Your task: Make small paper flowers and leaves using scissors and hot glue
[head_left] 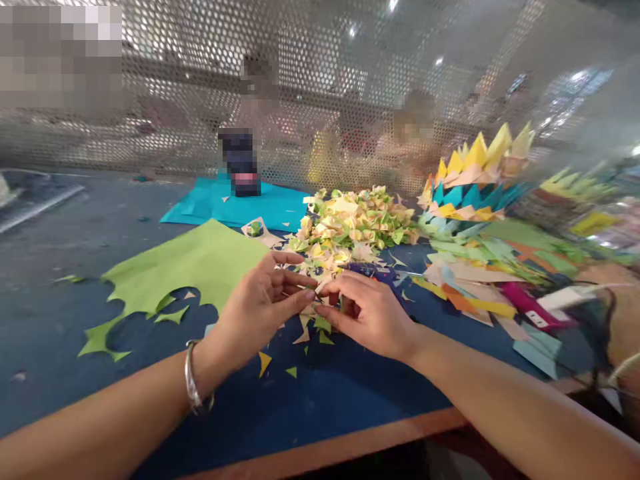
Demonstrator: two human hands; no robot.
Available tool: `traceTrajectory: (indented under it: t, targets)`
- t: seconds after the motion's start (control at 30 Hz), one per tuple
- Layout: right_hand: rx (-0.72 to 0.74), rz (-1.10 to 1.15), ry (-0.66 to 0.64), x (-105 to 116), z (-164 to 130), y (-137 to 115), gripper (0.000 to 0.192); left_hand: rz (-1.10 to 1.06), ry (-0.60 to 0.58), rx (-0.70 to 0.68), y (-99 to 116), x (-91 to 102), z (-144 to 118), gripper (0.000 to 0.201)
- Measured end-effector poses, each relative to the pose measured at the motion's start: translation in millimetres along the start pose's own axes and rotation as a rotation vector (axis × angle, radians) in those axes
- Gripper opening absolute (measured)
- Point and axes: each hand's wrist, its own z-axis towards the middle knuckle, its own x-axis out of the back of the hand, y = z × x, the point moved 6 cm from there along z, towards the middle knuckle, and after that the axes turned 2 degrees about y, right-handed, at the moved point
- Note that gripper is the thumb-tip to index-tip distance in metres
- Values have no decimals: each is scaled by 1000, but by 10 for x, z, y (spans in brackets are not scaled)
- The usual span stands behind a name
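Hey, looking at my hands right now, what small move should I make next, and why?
Perhaps pinch the small dark piece a bit more firmly before letting go: fingertips of your left hand and right hand meet at it, and the pile of paper bits lies just beyond, where it could get lost.

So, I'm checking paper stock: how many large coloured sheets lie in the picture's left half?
2: the green sheet, its near edge scalloped, partly behind the left hand, and the blue sheet beyond it. More could be hidden underneath.

Soft light — right edge stretched, blurred.
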Motion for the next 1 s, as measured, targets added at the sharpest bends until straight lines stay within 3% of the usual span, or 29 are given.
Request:
traceTrajectory:
  t: [0.4,1.0]
  targets:
    - [-74,52,-13,7,-17,17,16,0,-39,-23,13,-16,-20,58]
    - [-23,-14,24,8,-10,-25,15,83,-65,-113,71,-77,-44,58]
